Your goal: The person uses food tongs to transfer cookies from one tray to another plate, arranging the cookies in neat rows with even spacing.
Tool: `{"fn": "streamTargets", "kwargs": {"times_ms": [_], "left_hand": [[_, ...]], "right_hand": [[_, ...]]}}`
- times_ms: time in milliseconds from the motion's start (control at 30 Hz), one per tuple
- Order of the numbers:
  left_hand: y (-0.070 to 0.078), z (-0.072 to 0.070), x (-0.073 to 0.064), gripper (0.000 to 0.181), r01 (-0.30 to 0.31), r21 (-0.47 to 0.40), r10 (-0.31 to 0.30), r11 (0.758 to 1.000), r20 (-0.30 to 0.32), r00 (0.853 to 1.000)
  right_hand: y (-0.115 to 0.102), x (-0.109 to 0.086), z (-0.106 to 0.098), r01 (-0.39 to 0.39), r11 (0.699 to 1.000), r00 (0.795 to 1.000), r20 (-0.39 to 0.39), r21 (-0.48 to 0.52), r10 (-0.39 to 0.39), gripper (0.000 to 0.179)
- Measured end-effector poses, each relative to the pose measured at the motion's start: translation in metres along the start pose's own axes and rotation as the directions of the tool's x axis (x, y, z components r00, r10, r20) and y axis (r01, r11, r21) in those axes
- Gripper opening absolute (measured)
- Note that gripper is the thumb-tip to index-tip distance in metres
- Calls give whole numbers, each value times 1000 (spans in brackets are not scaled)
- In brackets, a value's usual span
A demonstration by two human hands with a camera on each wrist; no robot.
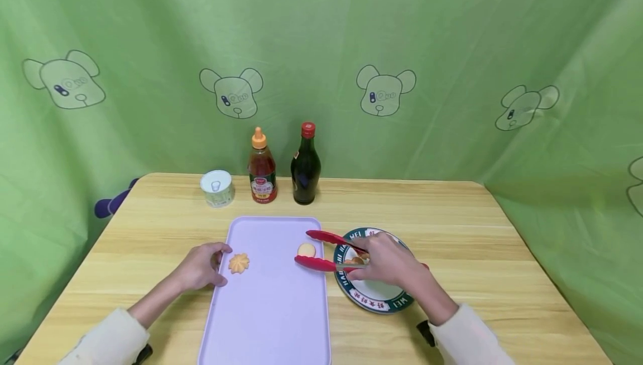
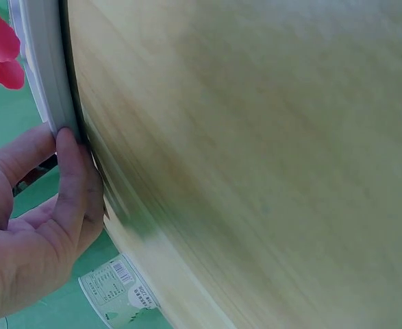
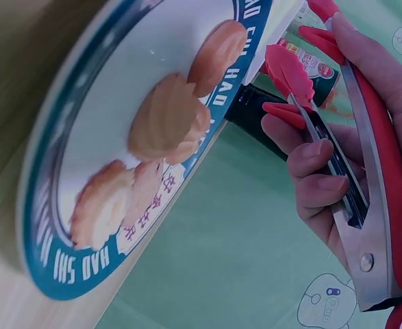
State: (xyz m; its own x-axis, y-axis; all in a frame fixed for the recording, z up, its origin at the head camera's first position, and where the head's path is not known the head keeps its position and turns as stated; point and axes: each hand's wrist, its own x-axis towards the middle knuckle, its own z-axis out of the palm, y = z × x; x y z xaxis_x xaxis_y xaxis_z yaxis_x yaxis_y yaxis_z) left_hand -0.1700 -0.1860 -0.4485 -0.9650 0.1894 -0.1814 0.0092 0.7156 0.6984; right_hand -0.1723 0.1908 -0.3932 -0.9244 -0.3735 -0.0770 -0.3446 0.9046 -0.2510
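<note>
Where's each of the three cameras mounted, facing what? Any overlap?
Head: worn on the head, facing forward and down at tray and plate; left hand, right hand and sleeves show.
Left wrist: on that wrist, facing the tray's edge and tabletop; left hand shows.
Right wrist: on that wrist, facing plate and tongs; right hand shows.
Shared: head and right wrist both show plate and tongs.

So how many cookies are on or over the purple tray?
2: a flower-shaped cookie near the left hand, and a round cookie between the tips of the red tongs. The tray is cut off at its near end, so more may be hidden.
</note>
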Motion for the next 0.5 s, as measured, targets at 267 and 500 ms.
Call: {"fn": "streamTargets", "kwargs": {"times_ms": [267, 500], "left_hand": [[-1, -1, 0, 68, -10, 6, 10, 1000, 1, 1000], [-2, -1, 2, 69, -12, 2, 12, 1000, 8, 1000]], "right_hand": [[-7, 9, 3, -18, 1000, 999, 49, 24, 16, 66], [-11, 11, 4, -51, 996, 995, 94, 78, 44, 61]]}}
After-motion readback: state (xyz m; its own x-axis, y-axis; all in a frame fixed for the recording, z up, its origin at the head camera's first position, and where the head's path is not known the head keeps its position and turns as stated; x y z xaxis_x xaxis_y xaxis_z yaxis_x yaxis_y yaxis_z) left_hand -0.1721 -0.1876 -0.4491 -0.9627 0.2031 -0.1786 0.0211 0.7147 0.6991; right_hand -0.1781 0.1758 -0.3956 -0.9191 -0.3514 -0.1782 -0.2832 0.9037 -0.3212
